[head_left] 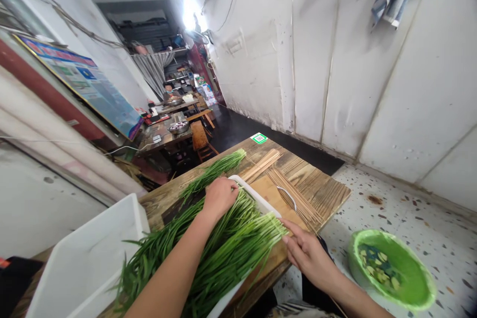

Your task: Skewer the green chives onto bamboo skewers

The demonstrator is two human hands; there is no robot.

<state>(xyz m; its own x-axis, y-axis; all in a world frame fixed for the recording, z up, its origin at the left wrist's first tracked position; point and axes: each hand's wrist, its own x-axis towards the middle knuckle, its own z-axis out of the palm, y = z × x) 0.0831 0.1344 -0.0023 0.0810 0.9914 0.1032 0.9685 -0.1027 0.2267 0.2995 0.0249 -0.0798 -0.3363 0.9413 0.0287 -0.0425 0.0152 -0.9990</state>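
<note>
While the green stalks (238, 248) lie loose in the white tray (265, 203) (another bunch (212, 174) rests beyond, on the table (316, 174)) and the wooden sticks (263, 165) are bare, the left hand (220, 196) curls over them, the right hand (307, 253) touches their pale ends, and whether either grasps any I cannot tell.

lamp (192, 17): blown-out white glare, upper left of centre
back alcove (139, 27): dim
frame edges: wide-angle stretch, right corners darkened
</note>
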